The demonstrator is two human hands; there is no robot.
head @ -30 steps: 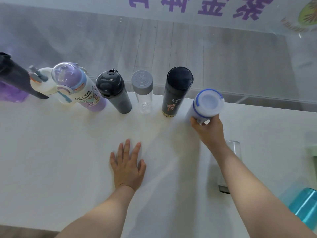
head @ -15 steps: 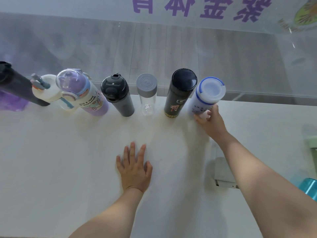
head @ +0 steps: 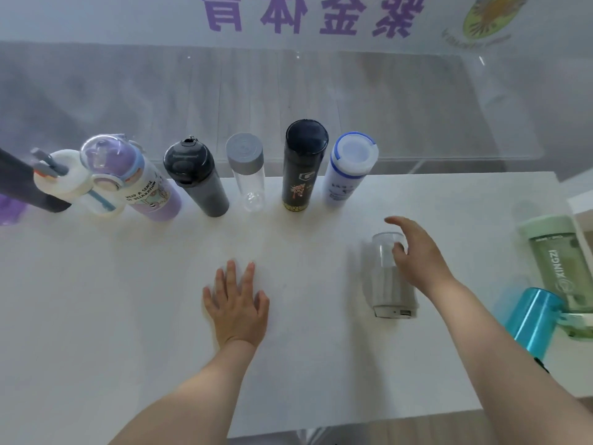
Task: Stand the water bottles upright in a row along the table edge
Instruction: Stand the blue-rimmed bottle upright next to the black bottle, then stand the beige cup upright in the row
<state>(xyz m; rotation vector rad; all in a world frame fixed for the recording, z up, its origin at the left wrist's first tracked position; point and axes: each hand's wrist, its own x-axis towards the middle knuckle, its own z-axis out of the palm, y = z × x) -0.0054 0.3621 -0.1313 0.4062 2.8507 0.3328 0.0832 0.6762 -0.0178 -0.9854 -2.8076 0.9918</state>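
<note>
Several bottles stand upright along the table's far edge: a dark one at far left, a white one, a purple-lidded one, a dark grey one, a clear one with a grey cap, a black one and a white one with a blue rim. A grey-and-clear bottle lies on its side. My right hand hovers over its clear end, fingers apart, holding nothing. My left hand rests flat on the table.
A pale green bottle and a teal bottle lie at the right edge of the white table. A glass wall with purple lettering rises behind the row. The table's near edge runs at the bottom right.
My right hand let go of the white blue-rimmed bottle, which now stands in the row, and drew back over the lying grey bottle. My left hand stayed flat.
</note>
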